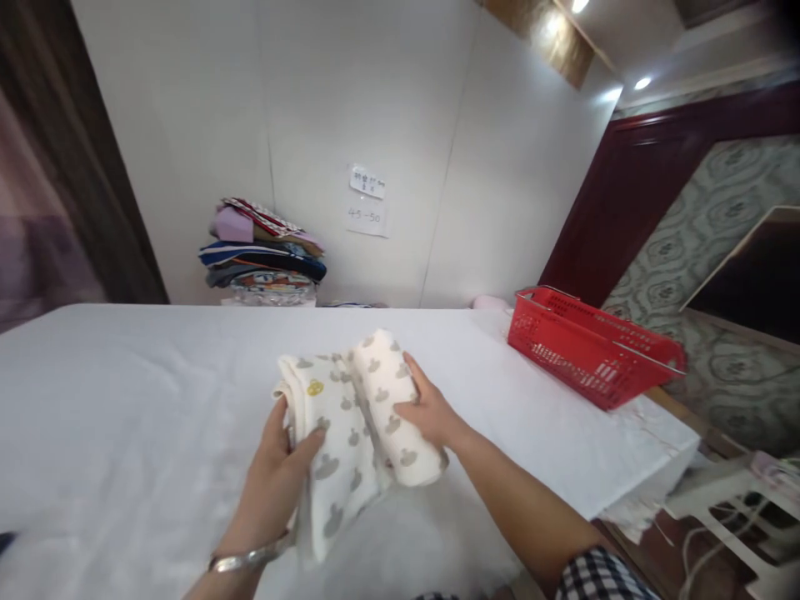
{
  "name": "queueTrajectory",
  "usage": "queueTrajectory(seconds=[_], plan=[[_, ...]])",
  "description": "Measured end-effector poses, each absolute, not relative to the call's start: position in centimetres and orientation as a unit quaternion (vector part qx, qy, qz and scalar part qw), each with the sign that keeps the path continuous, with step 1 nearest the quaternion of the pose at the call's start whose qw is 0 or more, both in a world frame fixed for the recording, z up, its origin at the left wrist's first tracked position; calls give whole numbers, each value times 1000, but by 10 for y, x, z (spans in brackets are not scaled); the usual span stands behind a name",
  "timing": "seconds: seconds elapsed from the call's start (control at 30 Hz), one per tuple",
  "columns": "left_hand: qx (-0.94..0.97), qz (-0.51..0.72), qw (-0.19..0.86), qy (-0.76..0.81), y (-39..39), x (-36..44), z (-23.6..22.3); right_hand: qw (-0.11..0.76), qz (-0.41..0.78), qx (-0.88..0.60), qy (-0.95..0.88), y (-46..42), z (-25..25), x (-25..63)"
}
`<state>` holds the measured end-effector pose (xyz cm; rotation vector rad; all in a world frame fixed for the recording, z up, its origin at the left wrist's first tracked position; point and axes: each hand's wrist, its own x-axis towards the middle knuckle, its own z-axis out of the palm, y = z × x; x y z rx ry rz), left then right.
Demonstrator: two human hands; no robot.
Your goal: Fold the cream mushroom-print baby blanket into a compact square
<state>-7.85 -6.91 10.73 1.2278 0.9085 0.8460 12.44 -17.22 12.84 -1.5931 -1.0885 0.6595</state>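
Between my hands is a white cloth point(341, 442) printed with grey mushroom shapes and one yellow one; I cannot tell whether it is a blanket or a garment. Its right part is folded over into a thick roll, and its left part lies flatter in layers. My left hand point(284, 462), with a silver bracelet at the wrist, pinches the left edge, thumb on top and fingers beneath. Around the right side of the roll curls my right hand point(431, 408), its thumb on top and part of the fingers hidden behind the cloth.
A white-covered table point(156, 417) spreads under the cloth. On its right side stands a red plastic basket point(593, 350). Folded fabrics point(266, 250) are stacked behind the table at the left, against a white wall with paper notes point(367, 200). A white stool point(737, 517) stands at lower right.
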Motion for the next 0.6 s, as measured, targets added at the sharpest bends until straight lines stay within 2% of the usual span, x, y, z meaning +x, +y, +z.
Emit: queueTrajectory(seconds=[0.1, 0.27, 0.47, 0.6], plan=[[470, 349, 720, 373, -56, -96, 117, 612, 376, -586, -376, -181, 130, 142], [434, 312, 798, 278, -49, -109, 118, 593, 447, -556, -374, -192, 116, 157], [523, 326, 743, 260, -33, -106, 111, 568, 495, -552, -357, -178, 103, 172], [592, 357, 680, 244, -5, -107, 138, 583, 422, -566, -403, -153, 128, 187]])
